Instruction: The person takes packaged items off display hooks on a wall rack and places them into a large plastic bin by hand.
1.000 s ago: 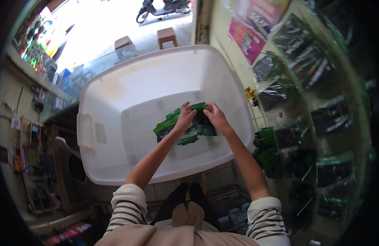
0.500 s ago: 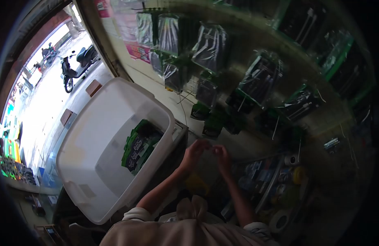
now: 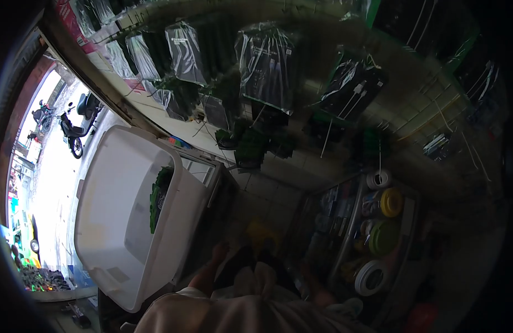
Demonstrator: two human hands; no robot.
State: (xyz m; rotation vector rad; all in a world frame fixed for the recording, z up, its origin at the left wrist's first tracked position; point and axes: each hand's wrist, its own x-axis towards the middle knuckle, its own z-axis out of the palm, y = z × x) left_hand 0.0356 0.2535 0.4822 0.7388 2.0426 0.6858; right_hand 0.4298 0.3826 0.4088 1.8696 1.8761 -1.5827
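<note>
My left hand hangs low in front of my body, just right of the large white plastic tub. Shadow hides its fingers, so I cannot make out whether it holds anything. On the other side of my lap, my right hand is a dim shape near the shelf unit, its fingers also lost in the dark. Inside the tub, green and black packets lie against the right wall, partly hidden by the rim.
Packaged cables and accessories in clear bags hang on wall hooks ahead. A shelf unit at right holds rolls of tape, including a yellow one and a white one. A scooter stands outside, beyond the opening at left.
Both hands have dropped from their raised position close together and moved apart, down towards my sides. The view has turned right, showing more of the wall and shelf.
</note>
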